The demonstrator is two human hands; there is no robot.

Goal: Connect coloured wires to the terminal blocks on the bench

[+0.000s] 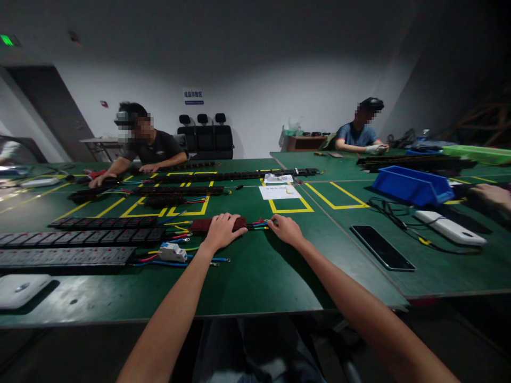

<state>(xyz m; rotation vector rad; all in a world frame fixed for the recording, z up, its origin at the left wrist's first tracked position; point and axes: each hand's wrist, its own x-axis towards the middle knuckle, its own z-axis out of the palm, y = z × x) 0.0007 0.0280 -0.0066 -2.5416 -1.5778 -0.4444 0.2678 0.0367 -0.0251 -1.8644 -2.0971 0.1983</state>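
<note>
My left hand [222, 232] lies over a short dark red strip [198, 225] on the green table, its fingers across the top and its thumb along the near side. Coloured wires [258, 225], red, blue and yellow-green, come out of the strip's right end. At their far tips, my right hand [285, 229] is closed in a pinch on the wires. Left of my left hand lie long black socket strips [67, 256] with red switches and loose wire ends. A small white-and-grey circuit breaker [173, 252] sits on the wires of the nearest strip.
A phone [382, 248], a white device [450, 227] with black cables and a blue bin [413, 185] are to the right. Paper sheets [280, 192] lie beyond my hands among yellow tape outlines. Two co-workers [154, 146] sit across; another person's hand shows at the right edge.
</note>
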